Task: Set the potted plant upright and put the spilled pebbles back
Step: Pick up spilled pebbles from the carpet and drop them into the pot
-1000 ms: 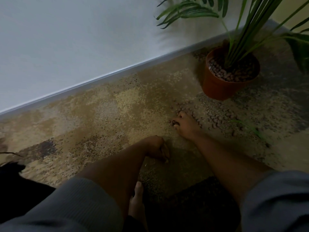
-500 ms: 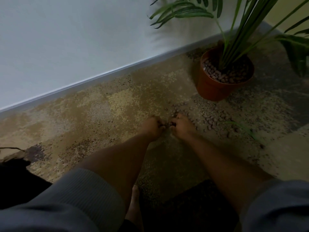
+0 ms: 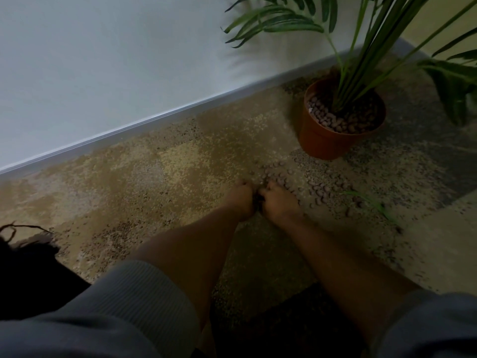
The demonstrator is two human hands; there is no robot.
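The potted plant (image 3: 343,120) stands upright on the carpet (image 3: 160,177) at the far right, close to the skirting board (image 3: 154,120) along the pale wall (image 3: 103,60). Its orange-brown pot carries a layer of pebbles around the green stems, and long fronds spread up and out past the top and right edges of the view.

The spilled pebbles (image 3: 304,184) lie scattered over the mottled tan carpet just in front of the pot and to its near left, thinning out toward the right, where a loose green leaf (image 3: 371,202) lies on the floor.

Both hands rest on the carpet at the left edge of that scatter, touching each other. The left hand (image 3: 241,200) is curled with its knuckles up, fingers folded down and inward. The right hand (image 3: 280,202) lies beside it, fingers bent toward the left hand and reaching into the nearest pebbles. A few dark pebbles show in the narrow gap between the 2 hands, but I cannot tell whether either hand actually grips any.

Both forearms are bare and stretch forward from grey sleeves (image 3: 144,306) pushed up near the elbows, converging toward the pebbles.
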